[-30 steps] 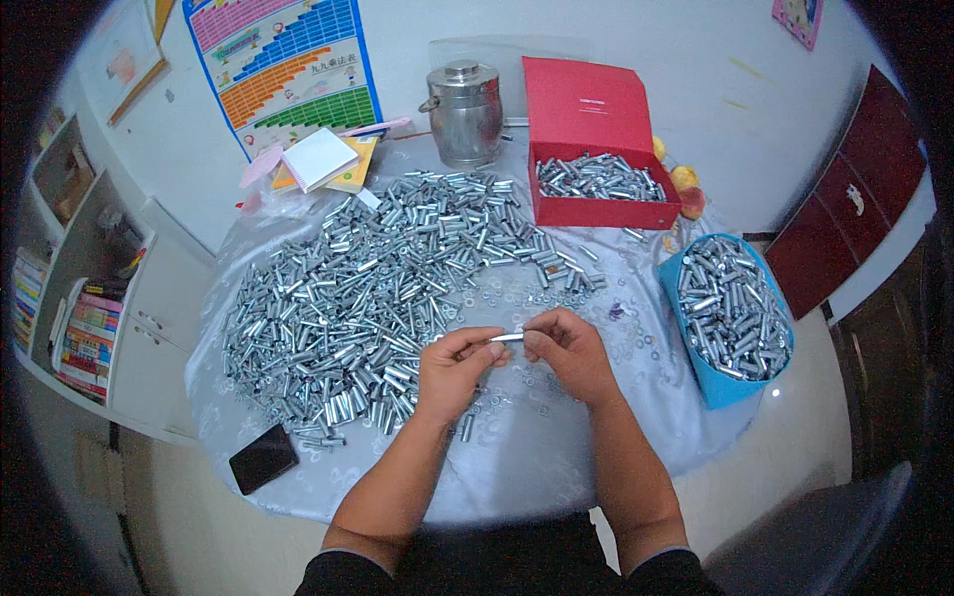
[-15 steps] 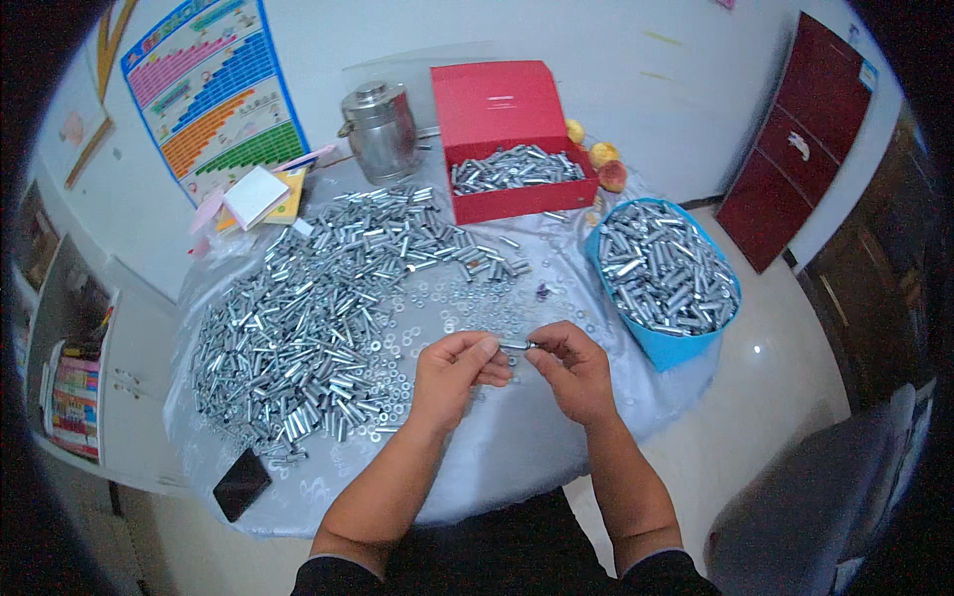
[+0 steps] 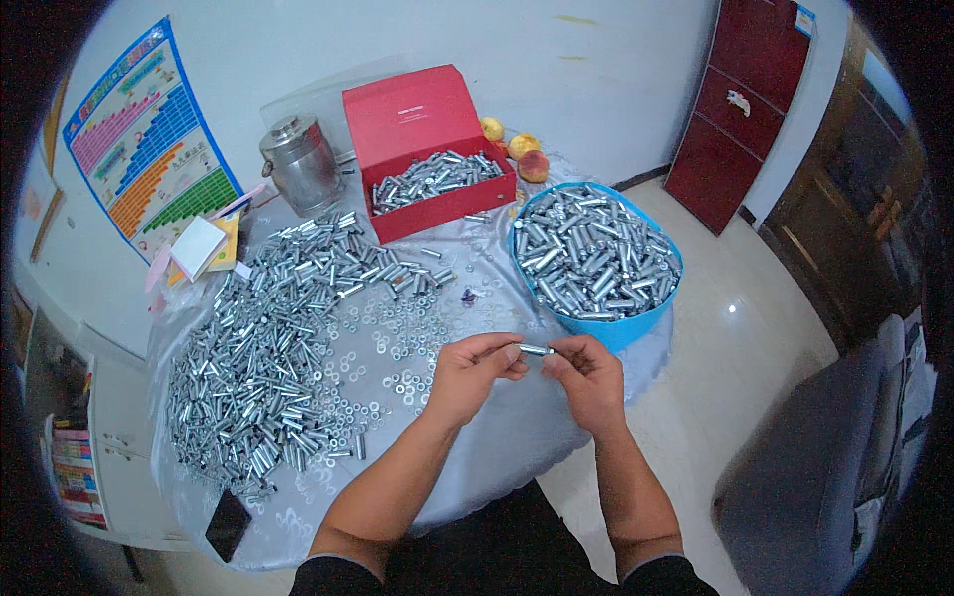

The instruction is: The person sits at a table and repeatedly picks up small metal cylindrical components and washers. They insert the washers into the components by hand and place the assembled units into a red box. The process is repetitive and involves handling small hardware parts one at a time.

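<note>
Table (image 3: 517, 437), small metal sleeve (image 3: 537, 350) half-hidden between fingertips (image 3: 515, 350).

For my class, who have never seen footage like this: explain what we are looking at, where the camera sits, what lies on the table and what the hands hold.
There is no machine here, only a person working with two bare hands. The camera is worn on the person's head and looks down, so the forearms enter from the bottom edge; its wide lens bends straight lines near the rim. The left hand and right hand together hold one small metal tube between their fingertips. On the covered table lie a big heap of similar metal tubes and scattered small washers. A blue basin and an open red box also hold tubes. Behind stand a metal canister and some fruit; a dark phone lies near the front edge.
</note>
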Tool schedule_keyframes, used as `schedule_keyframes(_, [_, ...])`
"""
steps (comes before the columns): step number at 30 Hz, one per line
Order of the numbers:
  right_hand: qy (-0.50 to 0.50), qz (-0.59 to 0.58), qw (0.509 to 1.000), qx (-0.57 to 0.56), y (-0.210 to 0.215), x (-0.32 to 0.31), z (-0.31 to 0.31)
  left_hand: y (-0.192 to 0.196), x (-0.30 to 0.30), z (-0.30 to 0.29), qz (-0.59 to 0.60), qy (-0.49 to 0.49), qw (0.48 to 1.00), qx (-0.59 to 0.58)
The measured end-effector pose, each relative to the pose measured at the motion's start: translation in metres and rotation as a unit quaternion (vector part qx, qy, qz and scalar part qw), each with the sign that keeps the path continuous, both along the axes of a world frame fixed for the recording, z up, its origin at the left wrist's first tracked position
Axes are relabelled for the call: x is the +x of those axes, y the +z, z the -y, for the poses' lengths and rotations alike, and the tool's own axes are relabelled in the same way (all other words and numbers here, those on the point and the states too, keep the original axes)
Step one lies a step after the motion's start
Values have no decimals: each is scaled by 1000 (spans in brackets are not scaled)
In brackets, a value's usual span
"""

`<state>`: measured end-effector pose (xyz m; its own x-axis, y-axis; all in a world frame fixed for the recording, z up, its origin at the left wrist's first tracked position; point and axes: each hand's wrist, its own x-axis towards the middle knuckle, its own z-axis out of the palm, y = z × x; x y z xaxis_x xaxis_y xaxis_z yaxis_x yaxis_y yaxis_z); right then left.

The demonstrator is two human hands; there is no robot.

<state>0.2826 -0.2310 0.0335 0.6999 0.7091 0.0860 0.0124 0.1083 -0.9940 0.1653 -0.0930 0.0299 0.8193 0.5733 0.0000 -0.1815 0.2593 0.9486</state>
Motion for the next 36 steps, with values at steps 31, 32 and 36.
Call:
schedule_keyframes(31, [-229, 455, 857, -77, 12, 42, -8, -18, 66, 11, 9, 45, 999, -23])
schedule_keyframes(32, [-230, 453, 858, -74, 11, 41, -8, -20, 69, 12, 15, 46, 999, -12])
schedule_keyframes(36, [-230, 447, 862, -70, 12, 40, -10, -24, 76, 15, 56, 81, 995, 31])
